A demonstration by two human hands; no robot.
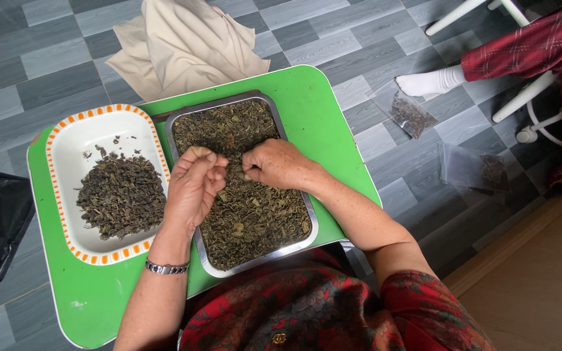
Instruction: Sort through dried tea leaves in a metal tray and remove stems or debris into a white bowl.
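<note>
Over the steel tray (294, 244) your two hands meet above a bed of dried leaves (255, 214). Your left hand (193, 185) is cupped palm up, fingers curled loosely, seemingly to cradle a few leaves, though what lies inside is hidden. Your right hand (278, 164) has its fingertips pressed together, pinching at leaves beside the left palm, low enough that loose bits would drop back into the tray. Just left of the tray sits a white dish (92, 130) with an orange-dotted rim, holding a smaller, separate heap (121, 195). Both rest on a low green table (320, 110) on grey tiled floor (27, 58). A beige cloth (183, 45) lies beyond; clear bags (411, 114) lie to the right near another person's socked foot (430, 82).
</note>
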